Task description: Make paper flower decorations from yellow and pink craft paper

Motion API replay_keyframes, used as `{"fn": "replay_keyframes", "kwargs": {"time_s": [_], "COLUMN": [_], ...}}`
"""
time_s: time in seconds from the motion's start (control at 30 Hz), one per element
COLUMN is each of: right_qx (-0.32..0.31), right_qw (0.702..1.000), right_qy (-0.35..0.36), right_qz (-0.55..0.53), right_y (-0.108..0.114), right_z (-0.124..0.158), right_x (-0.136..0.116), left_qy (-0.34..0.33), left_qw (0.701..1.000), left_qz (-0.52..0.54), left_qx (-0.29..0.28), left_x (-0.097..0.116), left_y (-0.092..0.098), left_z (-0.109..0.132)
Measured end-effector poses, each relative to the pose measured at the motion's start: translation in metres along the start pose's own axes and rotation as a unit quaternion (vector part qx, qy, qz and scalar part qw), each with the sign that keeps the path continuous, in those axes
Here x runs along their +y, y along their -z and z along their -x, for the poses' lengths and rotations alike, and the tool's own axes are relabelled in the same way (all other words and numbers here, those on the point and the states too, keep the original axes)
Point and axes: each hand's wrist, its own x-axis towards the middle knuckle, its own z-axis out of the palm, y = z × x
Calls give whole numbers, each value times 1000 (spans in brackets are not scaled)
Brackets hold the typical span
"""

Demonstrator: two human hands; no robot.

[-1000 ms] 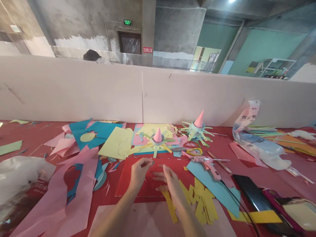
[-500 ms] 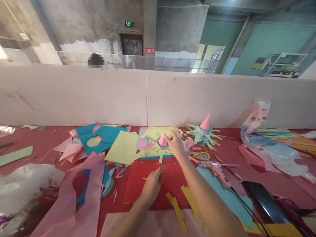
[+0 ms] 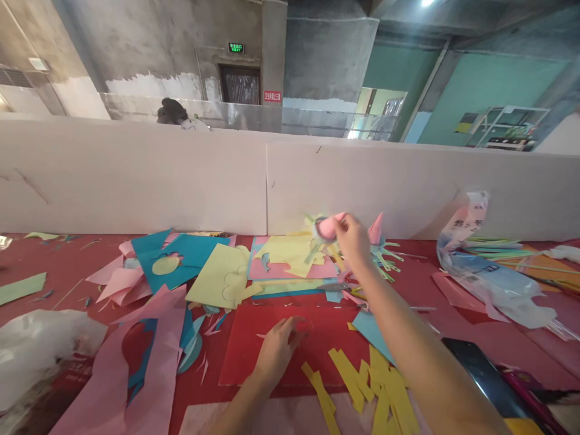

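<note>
My right hand (image 3: 356, 243) pinches the tip of a pink paper cone (image 3: 328, 227). The cone is tilted, lifted above the yellow paper (image 3: 283, 254), and blurred; a pale ring and green and yellow strips surround its base. Over a red board (image 3: 242, 356) hovers my left hand (image 3: 277, 349), loosely curved with fingers apart and nothing in them. A similar pink cone (image 3: 376, 231) with pale green strips (image 3: 388, 258) stands on the table to the right, partly behind my right hand. Scissors (image 3: 338, 286) lie below it, their handles partly hidden by my arm.
Yellow paper strips (image 3: 347, 377) lie in front. Pink (image 3: 165, 362) and blue paper scraps (image 3: 194, 257) spread leftward beside a plastic bag (image 3: 40, 344). To the right are a phone (image 3: 480, 368) and clear packaging (image 3: 502, 287). A white partition (image 3: 190, 181) bounds the table's back; a person's head shows beyond.
My right hand has lifted the cone piece off the papers, moving it up and right and tipping it over. My left hand stays over the red board, slightly lower in view.
</note>
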Motion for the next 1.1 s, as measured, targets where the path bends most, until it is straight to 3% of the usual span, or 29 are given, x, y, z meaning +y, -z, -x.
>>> {"fn": "replay_keyframes", "kwargs": {"time_s": [0.1,0.2,0.33,0.4,0.47,0.53,0.67,0.73,0.87,1.0,1.1], "right_qx": [89,128,48,-43,-51,-16,1,-41,-197,-243,-244], "right_qw": [993,982,978,973,966,965,980,988,977,964,958], "right_qy": [-49,-84,-158,-194,-233,-248,-196,-152,-52,-35,-39], "right_qz": [67,107,128,117,98,83,27,0,-59,-98,-143], "right_y": [45,63,39,19,2,-9,-25,-35,-57,-76,-87], "right_z": [-51,-90,-105,-94,-75,-50,2,26,74,116,140], "right_x": [31,73,125,141,148,145,116,95,51,15,-1], "left_qy": [-7,6,23,36,46,48,51,52,38,20,-16], "left_qw": [1000,1000,999,999,998,998,997,997,998,997,995], "left_qz": [-2,-2,7,18,30,37,33,23,-15,-62,-93], "left_qx": [-10,-21,-24,-28,-32,-35,-47,-52,-50,-41,-29], "left_x": [-1,0,2,3,3,3,2,2,1,2,5], "left_y": [-3,-4,-3,-2,-1,-1,0,-1,-3,-4,-4], "left_z": [0,-1,-1,-2,-2,-2,-2,-2,-1,0,0]}}
